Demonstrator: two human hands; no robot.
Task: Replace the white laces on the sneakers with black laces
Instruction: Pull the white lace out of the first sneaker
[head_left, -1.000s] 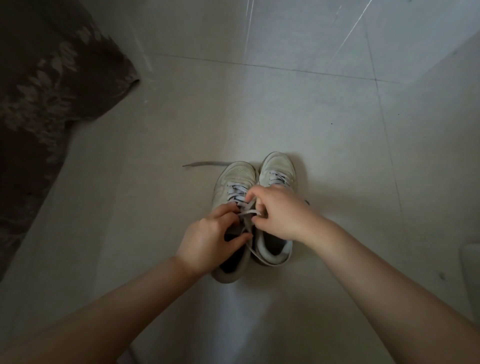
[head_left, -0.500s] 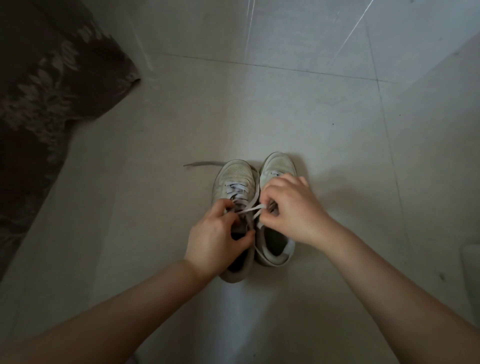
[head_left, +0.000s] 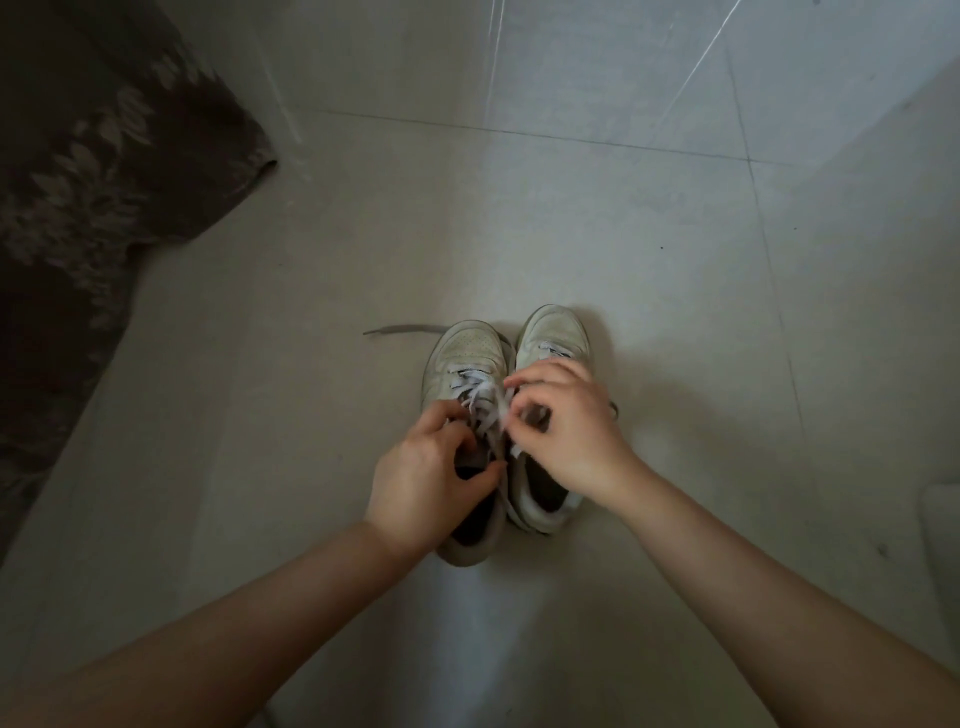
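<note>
- Shoes: 2 white sneakers (head_left: 550, 338) stand side by side on the floor (head_left: 675, 260), toes away.
- Left hand (head_left: 431, 478) grips the left shoe's opening.
- Right hand (head_left: 566, 431) pinches the white lace (head_left: 480, 400).
- A loose lace end (head_left: 400, 329) lies left of the toes.

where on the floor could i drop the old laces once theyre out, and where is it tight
Bare pale tiled floor lies beyond the toes of the two worn white sneakers, and to their right up to a pale object at the frame edge. Left, floor is bare up to the dark leaf-patterned rug, apart from a grey lace end. It is crowded where the left hand and right hand work the white laces.
</note>
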